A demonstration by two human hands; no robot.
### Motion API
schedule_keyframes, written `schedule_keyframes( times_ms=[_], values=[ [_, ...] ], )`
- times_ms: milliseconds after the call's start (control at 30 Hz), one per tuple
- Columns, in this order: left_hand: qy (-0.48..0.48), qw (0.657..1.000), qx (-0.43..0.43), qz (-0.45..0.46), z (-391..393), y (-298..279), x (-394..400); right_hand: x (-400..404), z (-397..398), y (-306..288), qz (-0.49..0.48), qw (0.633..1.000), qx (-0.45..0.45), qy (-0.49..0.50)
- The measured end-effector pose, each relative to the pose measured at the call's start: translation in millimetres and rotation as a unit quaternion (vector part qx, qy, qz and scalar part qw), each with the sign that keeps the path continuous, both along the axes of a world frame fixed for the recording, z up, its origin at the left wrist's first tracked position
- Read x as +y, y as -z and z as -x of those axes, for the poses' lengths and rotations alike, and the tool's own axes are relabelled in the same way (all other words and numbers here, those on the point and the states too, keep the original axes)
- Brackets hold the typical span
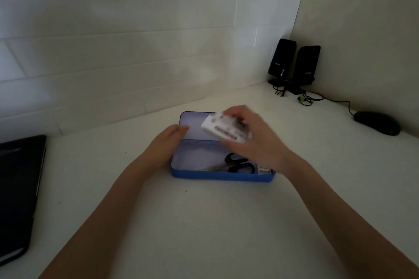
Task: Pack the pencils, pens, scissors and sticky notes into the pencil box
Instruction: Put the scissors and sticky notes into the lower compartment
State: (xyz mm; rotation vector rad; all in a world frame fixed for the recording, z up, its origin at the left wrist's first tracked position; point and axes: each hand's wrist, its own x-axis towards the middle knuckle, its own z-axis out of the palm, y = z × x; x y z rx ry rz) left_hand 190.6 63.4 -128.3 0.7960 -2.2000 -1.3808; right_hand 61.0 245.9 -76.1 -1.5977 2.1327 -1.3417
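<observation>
item: pencil box (221, 175) — blue, shallow, lid swung open and standing up at the far side, set on the white worktop (204, 222) straight ahead of the person. its long axis runs left to right across the view.

contents visible: scissors (235, 164) with black handles, lying flat along the near wall, handles toward the right, blades pointing left. a small printed label or card shows at the right end of the box, partly hidden by the right wrist; what it belongs to cannot be told. no pencils or pens can be made out.

right hand (254, 136) — fingers curled round a white pack with a barcode, judged to be the sticky notes (223, 129), blurred. the pack hangs above the box, over its far right part, in front of the raised lid, tilted with its long edge sloping down to the right.

left hand (165, 142) — fingers fairly straight, resting against the left end of the box near the lid hinge, apparently steadying it; it grips nothing that can be seen.

key relation: the free floor of the box lies below and to the left of the held pack — the scissors take the near right. the likely move is a short lowering toward the far left, pack turned parallel to the box's length. the right hand is the nearer.

also present: two black speakers (294, 63), a black mouse (377, 123), a dark laptop (15, 192).
</observation>
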Motion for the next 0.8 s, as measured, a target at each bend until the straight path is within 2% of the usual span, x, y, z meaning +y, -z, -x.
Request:
schedule_keyframes(
  times_ms=[67,133,200,300,467,633,767,800],
  values=[
    [-0.041,0.998,0.028,-0.029,0,0,-6,-9,-12,10,-0.048,0.997,0.021,-0.059],
    [-0.044,0.997,0.038,-0.044,-2,0,-8,-17,-16,21,-0.103,0.988,0.066,-0.095],
    [-0.033,0.999,0.028,-0.029,-2,2,-7,-20,-18,28,-0.143,0.981,0.072,-0.108],
    [-0.025,0.999,0.023,-0.014,0,1,-5,-26,-20,28,-0.161,0.977,0.057,-0.128],
    [-0.029,0.999,0.019,-0.013,-1,2,-4,-39,-17,28,-0.183,0.969,0.111,-0.124],
    [-0.024,0.999,0.029,-0.023,0,0,-2,-35,-23,32,-0.191,0.966,0.018,-0.175],
    [-0.005,1.000,0.007,-0.015,-3,-2,1,-28,-9,21,-0.049,0.983,-0.126,-0.129],
    [0.005,1.000,0.000,-0.020,-4,-2,1,-23,-2,16,-0.022,0.986,-0.129,-0.099]
  ],
)
